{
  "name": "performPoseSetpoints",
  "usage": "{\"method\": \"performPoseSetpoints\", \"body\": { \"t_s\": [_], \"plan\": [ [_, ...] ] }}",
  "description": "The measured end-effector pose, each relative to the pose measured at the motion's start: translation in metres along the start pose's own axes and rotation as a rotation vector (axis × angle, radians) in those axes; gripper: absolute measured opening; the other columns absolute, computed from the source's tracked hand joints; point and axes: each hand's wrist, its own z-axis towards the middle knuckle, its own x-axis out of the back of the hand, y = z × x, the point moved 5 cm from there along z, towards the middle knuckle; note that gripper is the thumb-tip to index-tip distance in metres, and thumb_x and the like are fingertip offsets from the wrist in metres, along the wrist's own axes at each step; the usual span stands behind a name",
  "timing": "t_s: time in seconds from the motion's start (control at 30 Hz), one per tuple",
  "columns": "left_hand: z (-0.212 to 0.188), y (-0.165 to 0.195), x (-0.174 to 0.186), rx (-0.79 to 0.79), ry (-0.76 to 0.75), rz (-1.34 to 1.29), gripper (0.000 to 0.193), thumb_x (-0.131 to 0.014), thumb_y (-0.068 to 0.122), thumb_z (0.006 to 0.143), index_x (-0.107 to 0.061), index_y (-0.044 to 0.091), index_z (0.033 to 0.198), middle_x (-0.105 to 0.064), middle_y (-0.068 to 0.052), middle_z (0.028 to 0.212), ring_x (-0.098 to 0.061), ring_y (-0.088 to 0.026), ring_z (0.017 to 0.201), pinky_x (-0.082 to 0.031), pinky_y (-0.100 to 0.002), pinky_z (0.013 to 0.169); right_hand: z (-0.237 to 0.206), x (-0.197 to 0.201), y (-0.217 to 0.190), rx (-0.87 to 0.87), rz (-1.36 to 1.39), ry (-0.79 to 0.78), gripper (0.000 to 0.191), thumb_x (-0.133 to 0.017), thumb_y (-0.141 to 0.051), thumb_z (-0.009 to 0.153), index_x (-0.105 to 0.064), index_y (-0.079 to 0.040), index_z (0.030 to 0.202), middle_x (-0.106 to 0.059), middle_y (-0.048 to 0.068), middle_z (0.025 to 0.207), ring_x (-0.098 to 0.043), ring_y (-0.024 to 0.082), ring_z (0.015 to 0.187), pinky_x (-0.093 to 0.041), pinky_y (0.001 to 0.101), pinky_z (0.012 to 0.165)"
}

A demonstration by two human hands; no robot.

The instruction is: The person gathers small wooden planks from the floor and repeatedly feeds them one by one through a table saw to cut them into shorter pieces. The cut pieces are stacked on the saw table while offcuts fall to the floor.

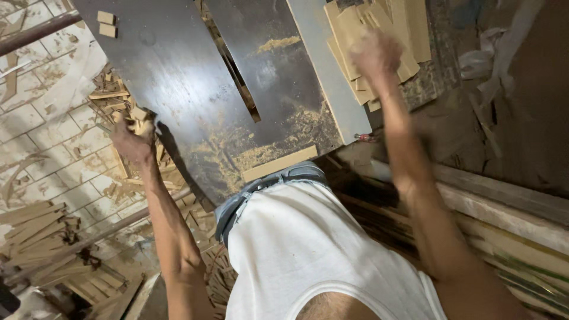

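Head view looks straight down our own body at a dark saw table (178, 77) dusted with sawdust (267, 151), a long blade slot (240, 77) running through its middle.

Our left hand (133, 139) sits at about nine o'clock, at the table's left edge. Its fingers are curled around a few small wood offcuts (137, 121); the grasp is clenched on them, just where the tabletop ends and a heap of scrap sticks (109, 98) begins below it.

Our right hand (374, 56) reaches out toward one o'clock and is blurred. It rests on or just over a stack of tan wooden strips (409, 29) lying beyond the pale fence board (335, 89). We cannot tell whether the fingers are closed on a strip or merely touching the pile.

Near the table's front edge, at about six o'clock from the slot, one flat tan strip (280, 164) lies alone, just ahead of our waistband (278, 178). Two small square blocks (106, 24) sit at the far left corner of the table, toward eleven o'clock.

More cut strips (35, 228) are piled on the tiled floor (47, 127) at eight o'clock, crossed by a metal pipe (35, 32) higher up. Long planks (510, 207) run along our right side at four o'clock.
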Motion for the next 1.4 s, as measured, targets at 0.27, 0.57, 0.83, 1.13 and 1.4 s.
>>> {"method": "performPoseSetpoints", "body": {
  "t_s": [0.27,0.57,0.83,1.13,1.4],
  "plan": [
    [-0.116,0.017,0.010,0.004,-0.410,-0.626,0.029,-0.077,0.029,0.099,-0.072,0.017,0.126,-0.072,-0.009,0.122,-0.068,-0.026,0.112,-0.057,-0.043,0.102,-0.028,-0.010,0.007,0.006,-0.127,0.089,0.091,-0.091,-0.036,0.068,-0.052,0.000,0.141,-0.058,0.029,0.129,-0.056,0.042,0.117,-0.052,0.0534,0.088],
    [-0.268,0.016,0.003,-0.049,-0.553,-0.587,0.063,-0.086,0.024,0.078,-0.063,0.010,0.135,-0.064,-0.023,0.128,-0.064,-0.043,0.109,-0.054,-0.047,0.091,-0.213,-0.062,-0.108,0.522,0.433,-0.320,0.070,-0.086,-0.021,0.074,-0.065,-0.009,0.139,-0.063,0.016,0.135,-0.059,0.035,0.123,-0.052,0.0455,0.101],
    [-0.286,0.029,0.025,0.011,-0.368,-0.570,0.046,-0.083,0.023,0.089,-0.070,0.012,0.131,-0.070,-0.018,0.114,-0.067,-0.037,0.102,-0.055,-0.045,0.087,-0.235,-0.134,-0.121,0.645,0.334,-0.302,0.014,-0.082,-0.023,0.098,-0.079,-0.016,0.109,-0.072,0.004,0.101,-0.065,0.022,0.094,-0.053,0.0383,0.079],
    [-0.455,-0.024,0.075,0.910,-0.088,-0.656,0.031,-0.076,0.025,0.095,-0.074,0.003,0.117,-0.074,-0.013,0.108,-0.069,-0.024,0.096,-0.053,-0.036,0.084,-0.155,-0.127,-0.115,0.828,0.321,-0.200,0.031,-0.083,-0.012,0.082,-0.077,-0.011,0.112,-0.071,0.011,0.116,-0.064,0.033,0.108,-0.055,0.0455,0.091],
    [-0.736,0.093,0.084,1.807,-0.149,-0.622,0.033,-0.073,0.025,0.094,-0.073,-0.001,0.113,-0.076,-0.013,0.105,-0.070,-0.022,0.097,-0.053,-0.033,0.086,-0.215,-0.111,-0.227,1.112,0.295,-0.373,0.046,-0.083,-0.010,0.083,-0.067,-0.004,0.126,-0.063,0.019,0.124,-0.058,0.040,0.114,-0.050,0.0517,0.096]
  ]
}}
